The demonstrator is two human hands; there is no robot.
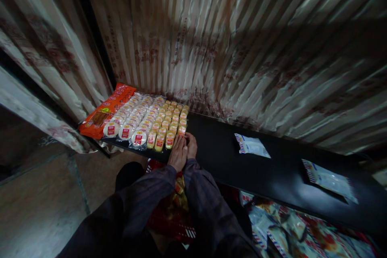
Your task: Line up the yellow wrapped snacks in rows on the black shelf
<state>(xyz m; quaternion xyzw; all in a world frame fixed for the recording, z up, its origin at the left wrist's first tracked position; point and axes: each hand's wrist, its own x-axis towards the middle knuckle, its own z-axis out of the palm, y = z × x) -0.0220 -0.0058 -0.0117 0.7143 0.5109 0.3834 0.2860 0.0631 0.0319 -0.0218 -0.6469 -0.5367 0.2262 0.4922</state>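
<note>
On the left part of a long black bench [217,157], small yellow wrapped cakes [165,125] are laid out in columns running from the near edge toward the far edge, each wrapper marked with a red label. The near end of the rightmost column is met by both hands. The left hand [178,154] is held fairly flat, its fingers stretched forward and set close together against the last cake. The right hand [191,146] is bent at the fingers and placed just beside it, on the right; whether anything is gripped by either hand cannot be told, since the fingertips are partly hidden.

To the left of the yellow cakes, three columns of round white wrapped cakes [125,131] are set, and at the far left an orange printed bag [107,111] is laid beside them. Farther right, two white packets with striped ends [253,146] are placed well apart. Below the near edge, a red container [173,227] is partly covered by the forearms, with gold packets [180,193] seen in it. More mixed packets [287,225] are heaped at the lower right. The far side is bordered by a patterned curtain [193,40].
</note>
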